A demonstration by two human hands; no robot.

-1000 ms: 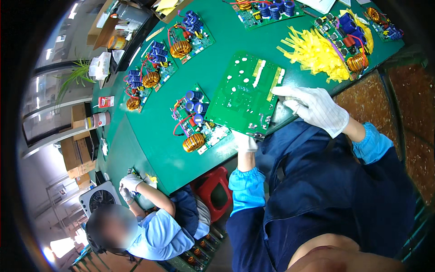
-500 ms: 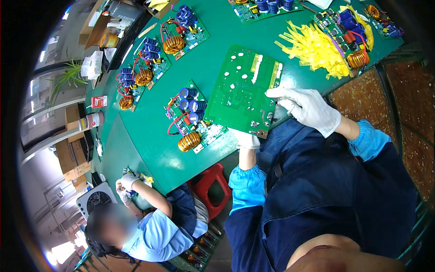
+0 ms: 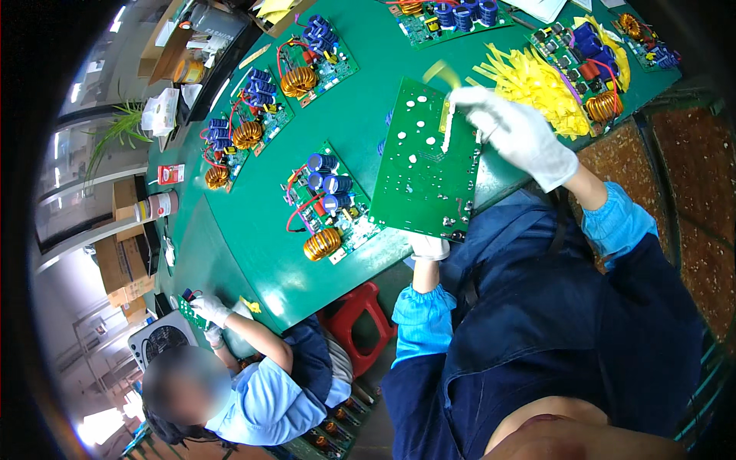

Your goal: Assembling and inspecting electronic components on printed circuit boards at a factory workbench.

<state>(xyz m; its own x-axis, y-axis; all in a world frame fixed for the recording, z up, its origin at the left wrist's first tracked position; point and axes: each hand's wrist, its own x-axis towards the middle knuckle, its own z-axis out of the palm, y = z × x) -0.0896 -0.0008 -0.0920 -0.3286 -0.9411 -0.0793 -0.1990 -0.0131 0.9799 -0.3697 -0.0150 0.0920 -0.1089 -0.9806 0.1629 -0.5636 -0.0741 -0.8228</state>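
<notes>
A green circuit board (image 3: 418,180) is held up over the table's near edge, solder side toward me, with white blobs on it. My left hand (image 3: 429,247), in a white glove, grips its lower edge; the board hides most of the fingers. My gloved right hand (image 3: 517,138) is closed at the board's upper right edge. A blurred yellow tape strip (image 3: 440,73) sticks out from its fingertips. Another yellow strip (image 3: 444,119) lies on the board beside a white line. Blue capacitors peek out behind the board's left edge.
Yellow tape strips (image 3: 510,84) lie heaped at the right, beside a populated board (image 3: 583,65). Another board with a copper coil (image 3: 322,244) lies left of mine; several more stand farther back. A co-worker (image 3: 264,399) handles a board at lower left, near a red stool (image 3: 360,326).
My right hand has moved up and left along the board, and a yellow strip now shows at its fingertips. The board has turned and shifted slightly right. The co-worker's board is raised more into view.
</notes>
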